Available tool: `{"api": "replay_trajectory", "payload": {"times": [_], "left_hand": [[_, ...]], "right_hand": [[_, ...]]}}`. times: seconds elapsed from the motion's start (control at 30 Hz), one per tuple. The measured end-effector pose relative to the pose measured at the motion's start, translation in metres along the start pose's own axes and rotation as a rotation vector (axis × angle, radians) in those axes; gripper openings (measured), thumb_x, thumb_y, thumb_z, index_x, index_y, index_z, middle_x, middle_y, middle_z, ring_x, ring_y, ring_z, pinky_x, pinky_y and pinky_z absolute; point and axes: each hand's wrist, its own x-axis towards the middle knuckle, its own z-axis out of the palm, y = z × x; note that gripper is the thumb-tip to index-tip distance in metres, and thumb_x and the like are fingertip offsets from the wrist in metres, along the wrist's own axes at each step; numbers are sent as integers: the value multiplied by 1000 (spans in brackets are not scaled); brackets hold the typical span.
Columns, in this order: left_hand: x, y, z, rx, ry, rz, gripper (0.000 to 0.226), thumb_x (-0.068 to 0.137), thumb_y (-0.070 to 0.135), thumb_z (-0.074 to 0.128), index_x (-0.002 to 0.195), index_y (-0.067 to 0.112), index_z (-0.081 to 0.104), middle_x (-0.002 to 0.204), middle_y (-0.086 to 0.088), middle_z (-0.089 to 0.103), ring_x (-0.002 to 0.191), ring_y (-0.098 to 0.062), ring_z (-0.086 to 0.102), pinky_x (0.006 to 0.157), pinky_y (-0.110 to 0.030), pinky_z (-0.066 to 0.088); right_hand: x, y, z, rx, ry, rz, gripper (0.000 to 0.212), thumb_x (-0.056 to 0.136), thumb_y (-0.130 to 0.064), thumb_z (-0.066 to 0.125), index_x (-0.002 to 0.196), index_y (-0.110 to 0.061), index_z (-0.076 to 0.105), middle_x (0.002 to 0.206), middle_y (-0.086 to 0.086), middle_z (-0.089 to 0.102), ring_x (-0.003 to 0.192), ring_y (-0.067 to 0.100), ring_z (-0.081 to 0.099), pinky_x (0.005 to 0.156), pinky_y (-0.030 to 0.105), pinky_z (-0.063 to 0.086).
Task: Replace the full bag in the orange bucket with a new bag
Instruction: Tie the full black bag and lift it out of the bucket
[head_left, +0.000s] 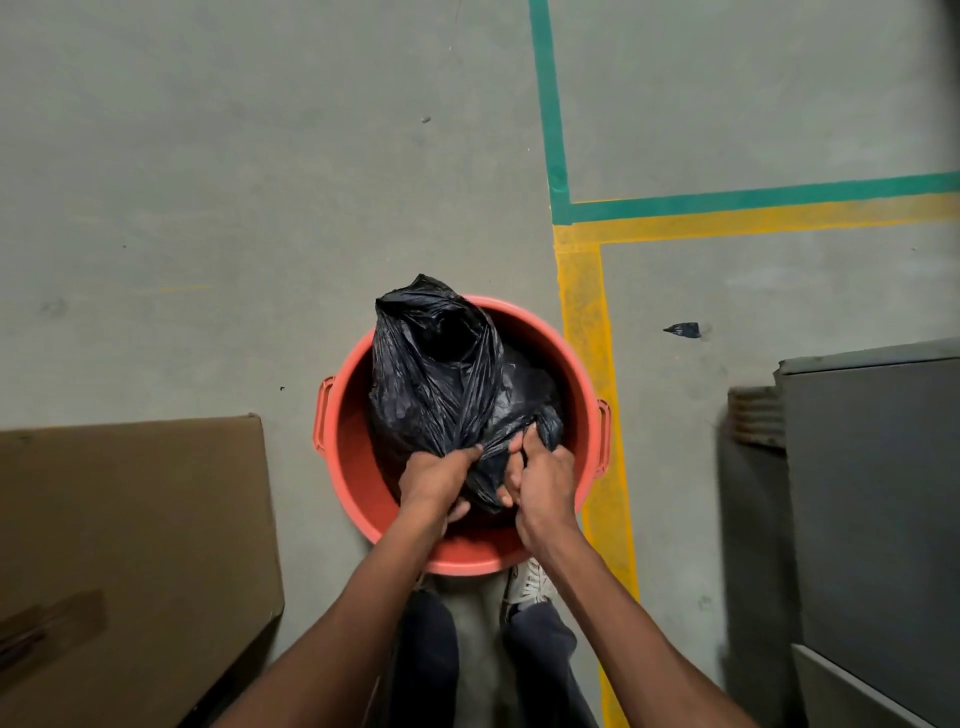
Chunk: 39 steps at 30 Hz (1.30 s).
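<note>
An orange bucket (358, 488) with two side handles stands on the concrete floor just in front of my feet. Inside it sits a full black plastic bag (441, 379), its crumpled top rising above the far rim. My left hand (436, 475) is closed on a gathered bunch of the bag's near edge. My right hand (543, 486) grips the bag's plastic right beside it, fingers curled into the folds. Both hands are inside the bucket's near half. No new bag is in view.
A large brown cardboard box (130, 545) lies close on the left. A grey metal cabinet (872, 493) stands on the right. Yellow tape (597, 415) and green tape (550, 130) lines run along the floor beside the bucket. A small black scrap (683, 329) lies beyond the yellow line.
</note>
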Motion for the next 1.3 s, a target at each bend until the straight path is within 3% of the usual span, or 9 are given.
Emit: {"api": "replay_trajectory", "payload": {"times": [0.1, 0.2, 0.33, 0.47, 0.6, 0.8, 0.97, 1.07, 1.3], "left_hand": [[9, 0, 0, -6, -19, 108, 27, 79, 33, 67, 85, 7, 68, 68, -11, 71, 46, -22, 59, 46, -33, 54], [5, 1, -5, -54, -41, 92, 31, 86, 37, 58, 82, 6, 65, 54, -5, 63, 45, -21, 57, 51, -29, 49], [6, 7, -12, -18, -66, 145, 55, 74, 52, 49, 91, 5, 70, 81, -10, 73, 73, -27, 69, 77, -38, 56], [10, 17, -14, 56, -36, 227, 47, 85, 45, 57, 99, 2, 72, 101, -13, 73, 96, -28, 66, 85, -33, 49], [7, 21, -11, 66, -1, 255, 47, 79, 42, 71, 100, 0, 72, 101, -15, 73, 97, -29, 66, 82, -31, 49], [17, 44, -17, 178, 235, 277, 41, 84, 24, 58, 121, 8, 55, 134, -23, 45, 126, -43, 39, 107, -44, 34], [38, 66, -25, -103, 167, 656, 52, 90, 12, 40, 141, 9, 48, 153, -11, 40, 143, -26, 32, 119, -33, 19], [41, 80, -29, -409, 125, 624, 33, 85, 26, 45, 104, 15, 72, 112, -4, 72, 99, -20, 61, 95, -40, 48], [37, 100, -33, -1095, -204, 332, 33, 93, 8, 36, 66, 6, 55, 47, -6, 50, 45, -21, 51, 62, -33, 54]], "right_hand": [[2, -3, -6, -250, -104, -102, 21, 101, -17, 50, 83, -12, 59, 47, -1, 45, 36, 10, 34, 38, 21, 28], [8, -4, -7, -576, -258, -301, 17, 88, -9, 66, 87, -26, 69, 69, -8, 69, 58, 5, 59, 58, 23, 49], [9, 3, -3, -855, -421, -363, 46, 78, -17, 74, 123, -27, 68, 106, -8, 72, 102, 7, 66, 97, 27, 49], [2, 8, 1, -1098, -311, -472, 68, 78, -22, 76, 141, -32, 52, 111, -5, 48, 98, 22, 64, 93, 34, 49], [3, 11, 8, -930, -205, -545, 53, 71, -3, 54, 120, -15, 70, 100, 3, 66, 95, 25, 66, 84, 36, 51], [5, 20, -2, -1041, -457, -578, 58, 62, -4, 41, 107, -19, 74, 82, -4, 54, 84, 20, 60, 75, 36, 49], [14, 15, -20, -1023, -577, -536, 40, 63, 4, 44, 84, -16, 71, 74, -5, 51, 77, 17, 58, 68, 29, 41], [18, 6, -19, -941, -584, -475, 50, 60, 2, 39, 93, -12, 75, 84, -1, 64, 86, 15, 63, 76, 22, 44], [10, 2, -15, -542, -603, -235, 38, 83, 20, 54, 85, -14, 70, 72, -13, 68, 69, -3, 60, 64, 13, 47]]}}
